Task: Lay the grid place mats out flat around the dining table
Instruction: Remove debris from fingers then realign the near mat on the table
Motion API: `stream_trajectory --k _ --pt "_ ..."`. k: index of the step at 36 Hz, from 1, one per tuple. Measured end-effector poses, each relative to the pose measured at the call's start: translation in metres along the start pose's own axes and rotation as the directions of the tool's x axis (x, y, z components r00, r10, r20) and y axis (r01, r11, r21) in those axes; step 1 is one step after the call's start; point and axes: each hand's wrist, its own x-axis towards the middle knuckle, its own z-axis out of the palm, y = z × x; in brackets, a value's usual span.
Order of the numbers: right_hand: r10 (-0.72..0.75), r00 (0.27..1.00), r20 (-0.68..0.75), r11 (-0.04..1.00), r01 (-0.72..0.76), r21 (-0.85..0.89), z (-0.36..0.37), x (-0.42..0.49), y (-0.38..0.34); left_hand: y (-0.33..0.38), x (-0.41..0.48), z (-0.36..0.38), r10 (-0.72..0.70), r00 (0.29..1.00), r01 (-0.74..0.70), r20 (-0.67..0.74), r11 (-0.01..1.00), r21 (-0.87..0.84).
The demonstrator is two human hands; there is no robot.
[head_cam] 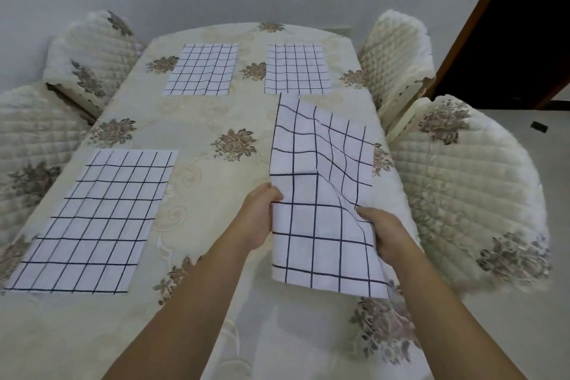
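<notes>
1. The left hand (258,215) is closed on the left edge of the fourth grid mat (320,194), with the thumb laid on top of the cloth.
2. The right hand (384,233) is closed on the right edge of the same mat, where the cloth is bunched under the thumb.
3. The fourth grid mat is held raised and rumpled over the near right part of the dining table (197,133); its near edge is hanging past the table edge.
4. Three mats are laid flat on the floral tablecloth: the near left mat (92,219), the far left mat (202,69) and the far right mat (296,68).
5. Quilted chairs (462,182) are set along both sides of the table.
</notes>
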Motion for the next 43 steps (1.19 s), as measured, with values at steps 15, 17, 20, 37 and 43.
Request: stream_trajectory --k 15,17,20,37,43 --pt "-0.160 0.973 -0.168 0.885 0.066 -0.461 -0.004 0.038 0.026 -0.062 0.026 -0.045 0.116 0.941 0.165 -0.318 0.665 0.728" --pt "-0.145 0.975 -0.171 0.889 0.052 -0.456 -0.004 0.039 0.028 -0.063 0.026 -0.051 0.124 0.940 0.179 -0.317 0.612 0.770" --pt "-0.136 0.976 -0.168 0.878 0.040 -0.477 -0.004 0.041 0.029 -0.064 0.025 -0.058 0.118 0.938 0.219 -0.325 0.523 0.824" --pt "-0.217 0.957 -0.193 0.823 0.074 -0.563 0.007 0.046 0.024 -0.073 0.026 -0.059 0.195 0.952 0.124 -0.235 0.454 0.882" --pt "-0.235 0.953 -0.192 0.817 0.087 -0.569 0.008 0.043 0.024 -0.076 0.028 -0.060 0.227 0.949 0.112 -0.218 0.402 0.909"
